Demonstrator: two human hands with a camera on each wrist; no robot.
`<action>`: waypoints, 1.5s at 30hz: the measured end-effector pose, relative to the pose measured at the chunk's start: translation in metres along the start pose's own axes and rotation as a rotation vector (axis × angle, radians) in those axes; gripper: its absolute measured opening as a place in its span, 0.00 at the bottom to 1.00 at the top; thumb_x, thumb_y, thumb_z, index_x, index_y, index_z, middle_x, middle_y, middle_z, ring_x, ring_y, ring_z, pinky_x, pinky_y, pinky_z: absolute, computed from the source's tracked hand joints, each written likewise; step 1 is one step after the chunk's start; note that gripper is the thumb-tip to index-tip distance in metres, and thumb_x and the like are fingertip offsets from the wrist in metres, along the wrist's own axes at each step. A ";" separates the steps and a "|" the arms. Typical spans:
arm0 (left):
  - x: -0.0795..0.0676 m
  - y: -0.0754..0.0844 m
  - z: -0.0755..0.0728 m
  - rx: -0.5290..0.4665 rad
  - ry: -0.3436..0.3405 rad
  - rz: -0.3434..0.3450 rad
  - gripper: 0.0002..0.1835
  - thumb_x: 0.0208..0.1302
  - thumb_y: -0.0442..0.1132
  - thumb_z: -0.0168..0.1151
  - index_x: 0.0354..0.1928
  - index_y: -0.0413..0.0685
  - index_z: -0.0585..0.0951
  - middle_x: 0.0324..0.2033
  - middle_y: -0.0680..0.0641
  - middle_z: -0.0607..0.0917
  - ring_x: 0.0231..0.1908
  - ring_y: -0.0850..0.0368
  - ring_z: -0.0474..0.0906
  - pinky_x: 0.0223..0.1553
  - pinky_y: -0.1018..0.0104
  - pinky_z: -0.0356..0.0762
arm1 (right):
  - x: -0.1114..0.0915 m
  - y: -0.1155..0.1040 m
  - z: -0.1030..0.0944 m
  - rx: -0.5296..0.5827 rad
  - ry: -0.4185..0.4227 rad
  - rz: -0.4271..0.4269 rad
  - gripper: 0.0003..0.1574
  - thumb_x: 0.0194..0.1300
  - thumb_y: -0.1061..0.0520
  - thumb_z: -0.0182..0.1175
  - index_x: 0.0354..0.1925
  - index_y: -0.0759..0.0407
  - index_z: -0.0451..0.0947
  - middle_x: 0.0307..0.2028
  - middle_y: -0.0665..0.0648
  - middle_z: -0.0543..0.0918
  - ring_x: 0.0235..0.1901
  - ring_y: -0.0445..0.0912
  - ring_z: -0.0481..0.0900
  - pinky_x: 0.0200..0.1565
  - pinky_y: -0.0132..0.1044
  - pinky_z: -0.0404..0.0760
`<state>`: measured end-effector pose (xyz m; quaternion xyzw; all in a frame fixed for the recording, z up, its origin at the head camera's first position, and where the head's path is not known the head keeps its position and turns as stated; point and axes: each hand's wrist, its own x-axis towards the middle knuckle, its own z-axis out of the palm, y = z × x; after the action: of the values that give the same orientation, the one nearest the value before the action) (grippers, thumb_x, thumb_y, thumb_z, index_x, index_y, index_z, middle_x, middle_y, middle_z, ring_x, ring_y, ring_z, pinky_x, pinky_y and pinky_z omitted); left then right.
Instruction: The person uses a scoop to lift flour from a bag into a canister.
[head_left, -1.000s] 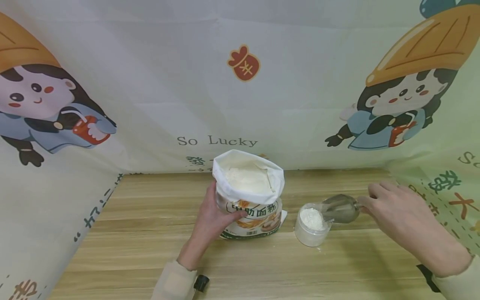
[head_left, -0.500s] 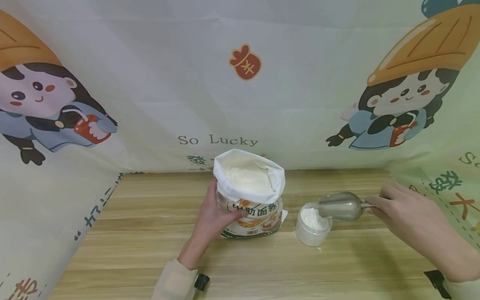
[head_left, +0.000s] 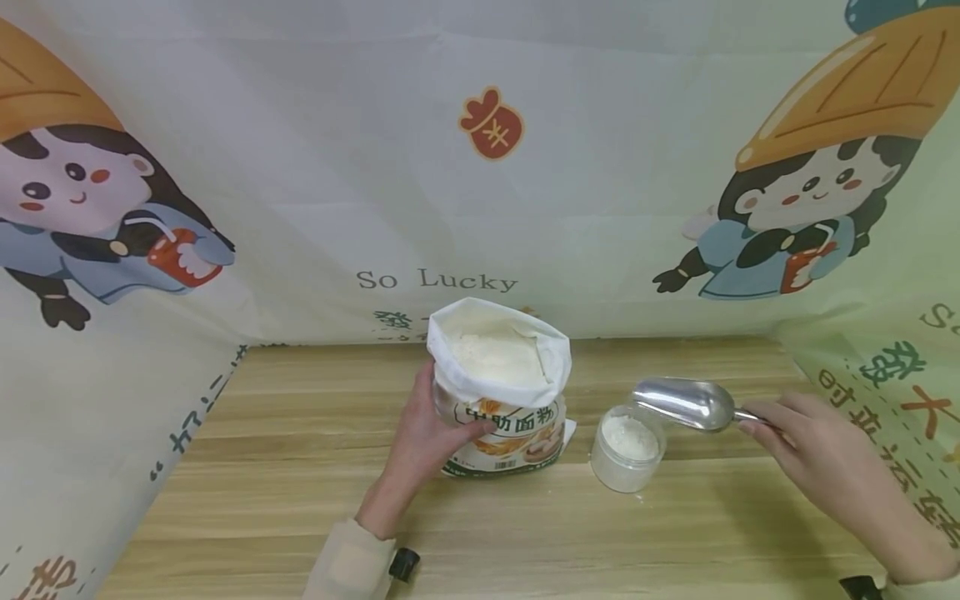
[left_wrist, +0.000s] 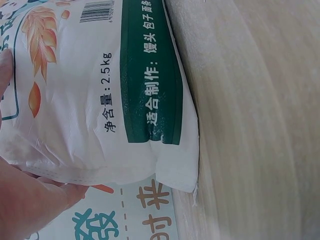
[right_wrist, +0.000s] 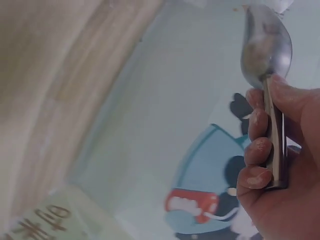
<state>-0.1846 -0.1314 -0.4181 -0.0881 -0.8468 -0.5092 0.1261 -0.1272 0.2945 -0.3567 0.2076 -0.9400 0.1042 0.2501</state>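
My left hand point(head_left: 427, 437) grips the left side of an opened white flour bag point(head_left: 498, 392), its thumb across the printed front. Pale flour shows inside the turned-down mouth. In the left wrist view the bag's lower front point(left_wrist: 100, 100) fills much of the picture, fingers at its edge. My right hand point(head_left: 817, 446) holds a metal scoop point(head_left: 686, 404) by the handle, the bowl tilted over the right rim of a clear jar point(head_left: 626, 462). White flour lies in the jar. Fingers wrap the scoop handle point(right_wrist: 274, 130) in the right wrist view, with flour dust on the fingertips.
A wooden tabletop point(head_left: 285, 467) carries the bag and jar, the jar just right of the bag. Printed cloth point(head_left: 337, 167) walls rise behind and at both sides. Specks of flour lie near the jar's base.
The scoop has lifted off the flour in the jar and turned, its bowl now shining above the rim. My right hand has moved slightly right. The left hand and bag stay put.
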 end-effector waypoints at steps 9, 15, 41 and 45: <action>-0.001 0.001 0.000 -0.014 0.010 0.022 0.65 0.33 0.45 0.84 0.74 0.51 0.53 0.62 0.46 0.70 0.62 0.45 0.66 0.62 0.42 0.64 | -0.013 0.017 0.020 0.089 -0.162 0.197 0.12 0.66 0.56 0.62 0.43 0.64 0.81 0.28 0.51 0.75 0.24 0.43 0.69 0.22 0.36 0.69; 0.000 0.002 0.000 -0.004 0.007 0.017 0.66 0.32 0.46 0.85 0.74 0.53 0.52 0.62 0.46 0.70 0.62 0.44 0.67 0.62 0.42 0.64 | -0.019 0.028 0.034 0.099 -0.186 0.199 0.10 0.66 0.61 0.60 0.43 0.67 0.80 0.27 0.52 0.74 0.24 0.44 0.69 0.22 0.37 0.69; 0.000 0.003 -0.002 0.002 -0.006 -0.014 0.65 0.33 0.47 0.84 0.74 0.53 0.53 0.64 0.46 0.69 0.63 0.45 0.65 0.63 0.43 0.63 | -0.026 0.040 0.067 0.137 -0.284 0.228 0.08 0.63 0.67 0.60 0.39 0.73 0.79 0.31 0.62 0.80 0.30 0.52 0.76 0.29 0.50 0.76; 0.000 0.003 -0.002 0.007 -0.005 -0.010 0.66 0.33 0.47 0.84 0.74 0.52 0.52 0.64 0.46 0.69 0.63 0.45 0.66 0.63 0.42 0.64 | -0.026 0.041 0.067 0.127 -0.284 0.223 0.05 0.63 0.67 0.59 0.38 0.71 0.78 0.29 0.58 0.78 0.27 0.48 0.72 0.26 0.45 0.73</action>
<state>-0.1837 -0.1314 -0.4150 -0.0845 -0.8492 -0.5068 0.1219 -0.1529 0.3196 -0.4313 0.1303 -0.9745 0.1603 0.0882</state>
